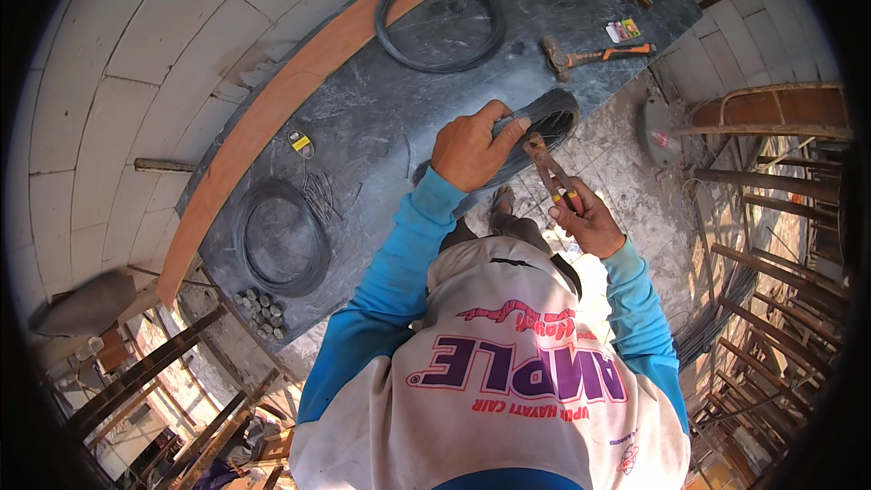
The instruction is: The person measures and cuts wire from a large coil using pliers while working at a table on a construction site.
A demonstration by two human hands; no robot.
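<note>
My left hand (474, 147) is closed over a long, flattened bundle of dark wire (552, 112) at the near edge of the grey table, with the thumb and forefinger on top. A looped end of the bundle sticks out to the right of the hand. My right hand (592, 220) grips a pair of rusty end-cutting pincers (544, 161) by the red and yellow handles. The pincers' head is at the near side of the bundle, just right of my left thumb. Whether a wire sits between the jaws is too small to tell.
The grey table (372, 127) holds a round wire coil (382, 23) at the back, another coil (318, 265) at left, loose wire pieces (320, 192), small grey lumps (260, 310) and a hammer (603, 54). A wooden board (288, 100) lines its far edge. Wooden poles (771, 183) stand at right.
</note>
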